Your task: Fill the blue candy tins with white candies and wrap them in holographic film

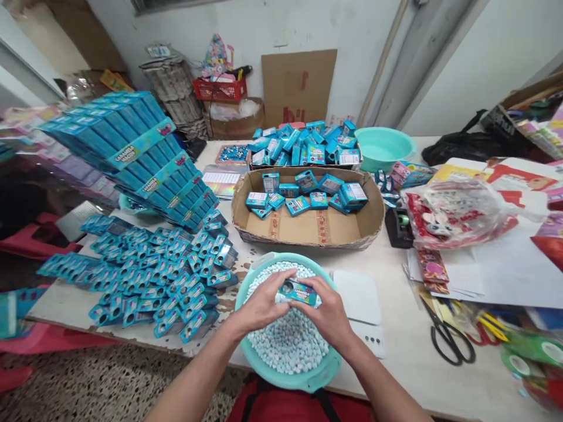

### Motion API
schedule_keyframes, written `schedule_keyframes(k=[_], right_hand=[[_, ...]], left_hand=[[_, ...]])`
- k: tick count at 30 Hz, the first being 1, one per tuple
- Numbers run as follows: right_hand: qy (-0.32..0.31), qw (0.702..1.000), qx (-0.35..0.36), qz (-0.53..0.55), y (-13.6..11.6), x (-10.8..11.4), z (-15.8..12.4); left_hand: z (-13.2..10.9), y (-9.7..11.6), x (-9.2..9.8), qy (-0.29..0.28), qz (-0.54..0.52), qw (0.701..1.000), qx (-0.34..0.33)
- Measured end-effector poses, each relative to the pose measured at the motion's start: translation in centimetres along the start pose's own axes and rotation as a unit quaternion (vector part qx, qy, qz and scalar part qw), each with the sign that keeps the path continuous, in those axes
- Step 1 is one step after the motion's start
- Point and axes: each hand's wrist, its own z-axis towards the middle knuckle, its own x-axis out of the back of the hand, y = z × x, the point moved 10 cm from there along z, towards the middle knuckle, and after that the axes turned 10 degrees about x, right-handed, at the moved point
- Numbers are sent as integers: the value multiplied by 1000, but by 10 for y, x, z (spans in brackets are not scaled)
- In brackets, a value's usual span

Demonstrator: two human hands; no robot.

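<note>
A small blue candy box (302, 293) with a round hole near one end is held level between both my hands. My left hand (268, 302) pinches its left end, thumb below and fingers above. On the right end, my right hand (324, 305) grips it the same way. Directly underneath is a turquoise basin (259, 366) full of small white and pale blue candies (290, 346). The box hangs above the candies, apart from them. Whether anything is inside the box I cannot tell.
An open cardboard box (303, 231) with several blue boxes lies beyond the basin. Many upright candy boxes (149, 281) crowd the left, before stacked display trays (145, 158). A white scale (360, 305) touches the basin's right side. Black scissors (448, 334) lie further right.
</note>
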Motion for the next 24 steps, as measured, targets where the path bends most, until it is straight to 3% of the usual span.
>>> schedule_keyframes(k=[3, 6, 9, 11, 13, 18, 21, 24], right_hand=[[5, 998, 53, 14, -13, -8, 20], [69, 994, 72, -32, -2, 11, 44], [117, 987, 49, -95, 38, 42, 77], [114, 982, 8, -149, 75, 56, 105], [58, 974, -40, -217, 114, 56, 135], [-33, 961, -99, -255, 184, 27, 194], [-67, 953, -143, -258, 217, 3, 212], [-80, 943, -193, -260, 247, -15, 222]], left_hand=[[-3, -6, 17, 33, 70, 997, -13], [-6, -28, 60, 169, 116, 978, 41], [-24, -66, 117, 362, 175, 901, 163], [-31, -91, 139, 428, 224, 847, 224], [-24, -114, 143, 419, 274, 828, 254], [8, -164, 121, 312, 371, 816, 314], [17, -170, 114, 285, 419, 799, 323], [12, -159, 111, 302, 437, 789, 309]])
